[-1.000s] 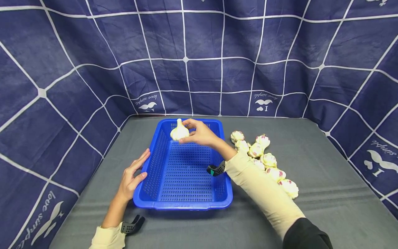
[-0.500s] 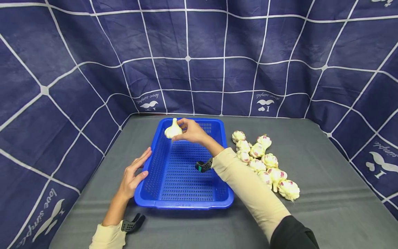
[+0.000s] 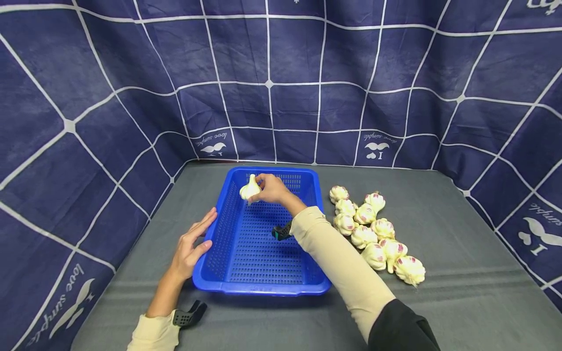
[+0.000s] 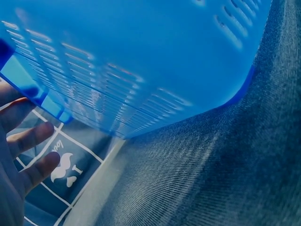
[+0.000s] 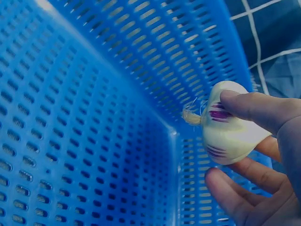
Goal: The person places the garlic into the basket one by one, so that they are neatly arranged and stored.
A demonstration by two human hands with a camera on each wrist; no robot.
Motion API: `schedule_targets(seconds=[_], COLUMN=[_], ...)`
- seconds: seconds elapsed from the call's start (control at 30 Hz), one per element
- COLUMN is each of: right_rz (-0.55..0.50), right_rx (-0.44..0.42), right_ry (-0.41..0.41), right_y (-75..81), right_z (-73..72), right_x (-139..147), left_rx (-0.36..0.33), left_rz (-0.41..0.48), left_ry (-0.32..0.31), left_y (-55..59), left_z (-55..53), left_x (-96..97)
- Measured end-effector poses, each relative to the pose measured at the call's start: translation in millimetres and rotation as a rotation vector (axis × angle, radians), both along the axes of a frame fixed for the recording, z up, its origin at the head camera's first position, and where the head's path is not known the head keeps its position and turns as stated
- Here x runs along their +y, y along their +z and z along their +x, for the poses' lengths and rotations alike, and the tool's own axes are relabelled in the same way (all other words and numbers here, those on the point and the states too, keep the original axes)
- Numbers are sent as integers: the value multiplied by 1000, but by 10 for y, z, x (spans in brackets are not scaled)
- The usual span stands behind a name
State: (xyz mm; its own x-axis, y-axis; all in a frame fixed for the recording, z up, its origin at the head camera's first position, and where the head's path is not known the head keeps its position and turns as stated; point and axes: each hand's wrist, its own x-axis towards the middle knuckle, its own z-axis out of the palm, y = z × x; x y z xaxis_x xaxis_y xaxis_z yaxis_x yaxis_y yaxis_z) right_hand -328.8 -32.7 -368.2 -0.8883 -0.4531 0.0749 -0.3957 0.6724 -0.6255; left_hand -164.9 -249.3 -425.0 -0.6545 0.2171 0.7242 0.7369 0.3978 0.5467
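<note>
The right hand point(image 3: 271, 189) has its grip on one garlic bulb point(image 3: 250, 189), thumb on one side and fingers on the other, holding it over the far left part of the blue slotted basket point(image 3: 263, 288). The bulb's stem points up, and its wispy root end point(image 5: 192, 117) faces the far left corner; whether it touches the wall or floor there, I cannot tell. The left hand point(image 3: 189, 247) holds nothing; its fingers lie fairly straight against the basket's left rim. On the table point(image 3: 465, 239), to the right, lies a loose cluster of garlic bulbs point(image 3: 363, 236).

The likeliest trouble is with the release. The skin looks smooth and the body round, so letting go too high could make the bulb tip over its root end and roll along the floor. The root hairs might also catch in the slots if dragged along the wall. A finger trapped between bulb and wall could pull it askew on the way out. The basket looks light: a bump from the right forearm, which crosses the right side, could shift it if the left hand pressed unevenly. The right sleeve point(image 3: 338, 263) passes close beside the cluster, so a low, sweeping return could scatter the nearer bulbs.
</note>
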Motion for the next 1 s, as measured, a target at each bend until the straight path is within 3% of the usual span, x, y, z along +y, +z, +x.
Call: schedule_targets(seconds=[0.1,0.2,0.57,1.0], right_rz=[41,77,143,162], right_rx=[-17,-30,-29,1], right_ry=[-12,-27,-81,-94], right_y=[-72,-137,-283,-306], right_z=[-20,-38,-122,-118], right_x=[-38,-66,-52,-127], left_rx=[-10,-17,-12,-20], left_rz=[-10,-13,-22,-24], left_ry=[11,19,-2,-1], left_y=[-107,-125,245,254], left_z=[-41,-39,137,139], left_x=[-46,-59,93,103])
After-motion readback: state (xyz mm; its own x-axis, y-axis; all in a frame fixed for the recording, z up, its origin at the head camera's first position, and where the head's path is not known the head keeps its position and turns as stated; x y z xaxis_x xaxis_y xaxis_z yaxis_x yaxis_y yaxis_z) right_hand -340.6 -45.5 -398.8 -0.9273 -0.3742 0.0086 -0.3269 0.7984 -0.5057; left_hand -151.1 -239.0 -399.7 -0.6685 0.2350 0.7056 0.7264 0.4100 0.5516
